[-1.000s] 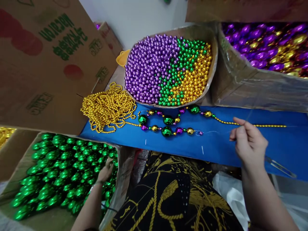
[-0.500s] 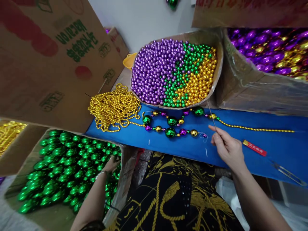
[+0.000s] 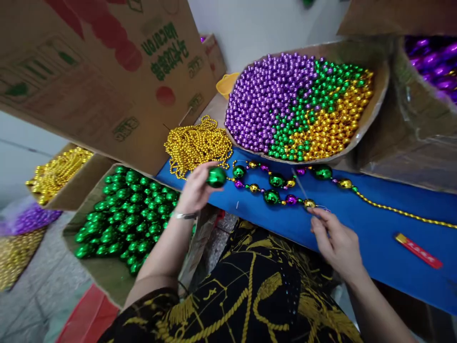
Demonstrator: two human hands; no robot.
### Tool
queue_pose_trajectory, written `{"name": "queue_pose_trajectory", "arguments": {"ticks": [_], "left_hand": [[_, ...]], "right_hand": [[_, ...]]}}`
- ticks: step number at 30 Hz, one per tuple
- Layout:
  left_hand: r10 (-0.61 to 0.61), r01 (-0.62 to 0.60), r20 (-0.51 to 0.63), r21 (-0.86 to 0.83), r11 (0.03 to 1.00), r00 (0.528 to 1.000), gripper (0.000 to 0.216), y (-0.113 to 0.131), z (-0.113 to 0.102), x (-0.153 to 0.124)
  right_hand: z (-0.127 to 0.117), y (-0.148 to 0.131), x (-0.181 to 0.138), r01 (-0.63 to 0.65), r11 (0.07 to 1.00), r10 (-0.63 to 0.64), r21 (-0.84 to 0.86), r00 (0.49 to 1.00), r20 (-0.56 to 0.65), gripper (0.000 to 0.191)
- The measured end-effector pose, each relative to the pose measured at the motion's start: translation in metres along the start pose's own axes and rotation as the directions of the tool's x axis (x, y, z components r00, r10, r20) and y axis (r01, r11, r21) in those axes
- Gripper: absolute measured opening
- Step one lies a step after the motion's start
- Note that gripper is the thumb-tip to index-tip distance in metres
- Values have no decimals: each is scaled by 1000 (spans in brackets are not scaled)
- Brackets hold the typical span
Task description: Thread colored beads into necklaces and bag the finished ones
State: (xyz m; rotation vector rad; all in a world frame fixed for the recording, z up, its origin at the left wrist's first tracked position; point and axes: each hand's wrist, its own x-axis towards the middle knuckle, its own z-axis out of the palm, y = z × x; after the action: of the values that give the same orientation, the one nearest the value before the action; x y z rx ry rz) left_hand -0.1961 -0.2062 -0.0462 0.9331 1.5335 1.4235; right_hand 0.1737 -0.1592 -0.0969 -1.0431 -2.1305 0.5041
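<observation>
My left hand (image 3: pixel 194 191) is closed on a large green bead (image 3: pixel 216 176), held just above the blue table (image 3: pixel 371 228). My right hand (image 3: pixel 333 240) pinches a thin needle (image 3: pixel 302 188) that points up and away over a half-strung necklace (image 3: pixel 282 183) of green, gold and purple beads. The necklace lies in a loop on the blue surface, and its thin gold tail (image 3: pixel 407 213) runs off to the right. The green bead hangs beside the left end of the strung loop.
A cardboard box of large green beads (image 3: pixel 124 212) sits low at the left. A tray of small purple, green and gold beads (image 3: pixel 300 107) stands behind the necklace. A pile of gold bead strands (image 3: pixel 196 143) and a red lighter (image 3: pixel 418 250) lie on the table.
My left hand has come up out of the green bead box with one green bead and moved to the table. My right hand shifted left to the necklace's end. The view swung left.
</observation>
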Motion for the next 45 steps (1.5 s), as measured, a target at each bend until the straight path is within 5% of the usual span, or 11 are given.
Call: {"name": "queue_pose_trajectory", "arguments": {"ticks": [3,5,10,31,39,45], "left_hand": [[-38,169,358,-342,925,933,58,-4,84,21],[-25,257,482,-422,869,876,59,-10,120,26],[-166,473,554,-475,742,816,47,-15,157,36],[-229,565,614,-431,704,755,52,-12,177,41],[-95,416,646,-366,832,758,59,-16,183,29],[-68,432,707,-351,831,704,64,-18,189,21]], "right_hand": [[0,-11,0,79,997,-79,-19,997,-1,22],[-4,-12,-3,91,995,-92,-42,995,-35,22],[-12,2,-19,55,988,-71,-143,991,-110,26],[-15,18,-25,62,974,-91,-219,988,-125,27],[-12,21,-22,21,969,-56,-247,989,-137,28],[-14,16,-14,-18,992,3,-123,992,-125,24]]}}
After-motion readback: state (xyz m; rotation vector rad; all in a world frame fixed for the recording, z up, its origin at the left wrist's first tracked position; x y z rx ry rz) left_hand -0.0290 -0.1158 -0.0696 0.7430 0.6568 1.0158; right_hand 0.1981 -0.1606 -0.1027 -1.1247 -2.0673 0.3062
